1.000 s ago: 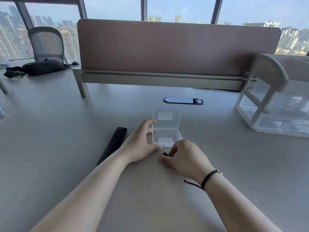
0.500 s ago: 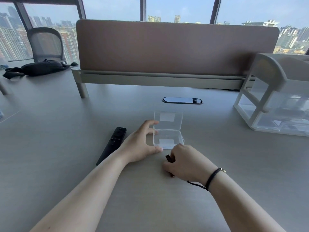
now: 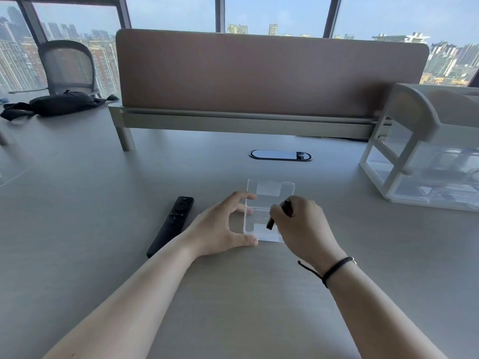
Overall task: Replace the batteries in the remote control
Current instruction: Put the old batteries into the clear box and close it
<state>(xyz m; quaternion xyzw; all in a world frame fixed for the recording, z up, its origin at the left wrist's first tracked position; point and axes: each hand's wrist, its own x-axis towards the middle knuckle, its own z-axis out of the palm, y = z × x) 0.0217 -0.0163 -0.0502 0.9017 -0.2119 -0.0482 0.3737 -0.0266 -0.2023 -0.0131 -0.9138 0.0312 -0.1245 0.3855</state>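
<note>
Right hand (image 3: 298, 224) grips a dark battery (image 3: 277, 216) – maybe two, hard to tell – and is now lifted over the open clear plastic case (image 3: 259, 229); half a second ago it was down on the desk (image 3: 103, 255) just in front of the case, picking the thing up. Judgement: used cells going into the case, or fresh ones just fetched; can't say which. Left hand (image 3: 223, 229) holds the case's left edge, thumb at the near corner, index finger at the hinge, same brace as before. Black cord bracelet (image 3: 334, 269) on the right wrist. Remote control (image 3: 172, 224) lies face up on the desk just left of the left hand, untouched, buttons showing – the battery cover is on the underside, so hidden; whether batteries are in it, cannot tell. Case contents are hard to read through clear plastic, only white labels show. Further back: oval cable grommet (image 3: 280, 154), a clear drawer organizer (image 3: 425, 164) cut off at the right edge, brown divider panel (image 3: 259, 73), black bag (image 3: 59, 102), mesh chair (image 3: 67, 66).
</note>
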